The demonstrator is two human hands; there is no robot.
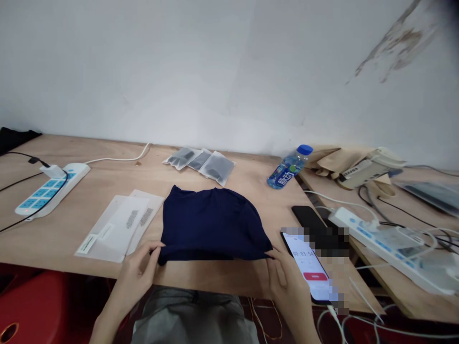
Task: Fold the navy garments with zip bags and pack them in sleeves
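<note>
A folded dark navy cloth point(211, 223) lies on the wooden table point(107, 181) in front of me. My left hand point(138, 272) pinches its near left corner, fingers closed on the fabric. My right hand point(285, 277) pinches the near right corner in the same way. Both hands rest at the table's front edge, with the cloth stretched flat between them.
Clear flat bags point(118, 224) lie left of the cloth, more bags with dark contents point(201, 162) behind it. A phone point(310, 272) with a lit screen and a black phone point(310, 220) sit right. A water bottle point(289, 168), two power strips point(50, 188) point(380, 239) and cables surround them.
</note>
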